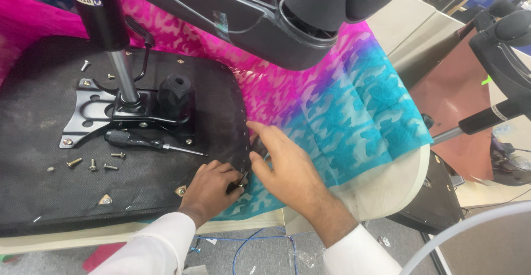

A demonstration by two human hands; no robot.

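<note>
Head view looks down on two bare hands working at the right-hand edge of an upturned chair seat (110, 192) covered in black fabric. Left hand (213, 189) has its grip closed on a small dark part with a metal tip (239, 181), pinched against the seat's stitched rim. Right hand (285, 167) lies just beside it with its grip loose and apart, forefinger stretched along the seam and thumb pressing near the same spot; it clamps nothing that can be seen. Exactly what the small part is cannot be told, since the fingers hide most of it. To do this well, I judge the left hand should keep the part square to the rim while the right steadies the fabric flat, so nothing slips off the curved edge. Further in on the seat lies a black-handled screwdriver (149, 142), just below the metal mounting plate (88, 117) and the upright gas column (123, 76). Loose screws (94, 164) are scattered near the plate, well apart from both hands. Under the seat a pink and blue patterned cloth (343, 114) spreads over the pale table (387, 192).
</note>
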